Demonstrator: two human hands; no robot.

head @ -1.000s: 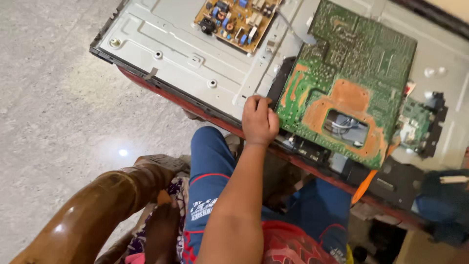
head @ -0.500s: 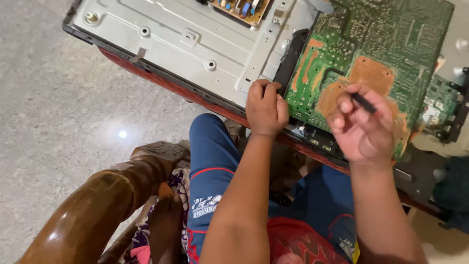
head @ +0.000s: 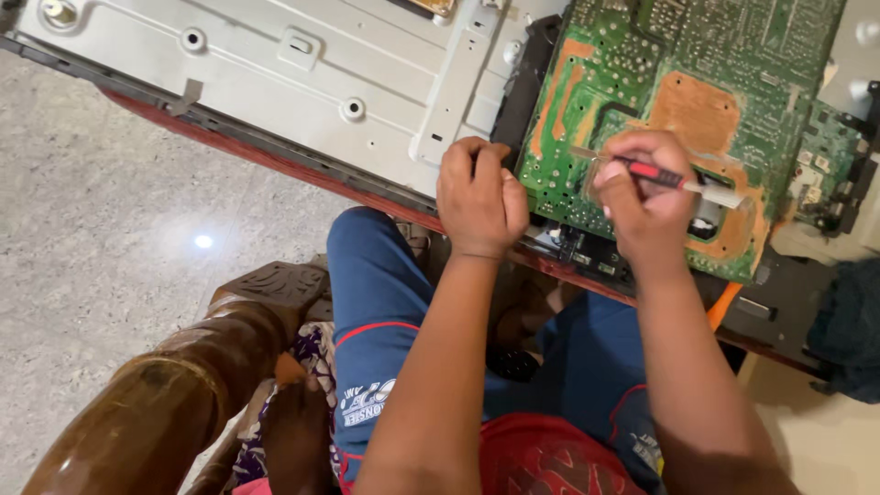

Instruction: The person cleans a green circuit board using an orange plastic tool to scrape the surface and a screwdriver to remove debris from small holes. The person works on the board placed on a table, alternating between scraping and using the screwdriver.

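Note:
A large green circuit board (head: 706,82) with copper-coloured patches lies tilted over the grey metal back panel (head: 302,73) of a flat screen on a table. My left hand (head: 478,194) grips the board's lower left corner, next to a black strip. My right hand (head: 642,197) rests on the board's lower middle and holds a small screwdriver (head: 683,181) with a red and clear handle; its clear end points right.
A smaller green board (head: 825,160) sits at the right edge. An orange tool tip (head: 721,305) shows under the table edge. A dark wooden chair arm (head: 174,385) stands at lower left over a speckled floor (head: 101,229). My blue-trousered knees are below the table.
The view has shifted closer. My right hand came into view with the screwdriver and settled on the board. My left hand stays at the board's lower left corner.

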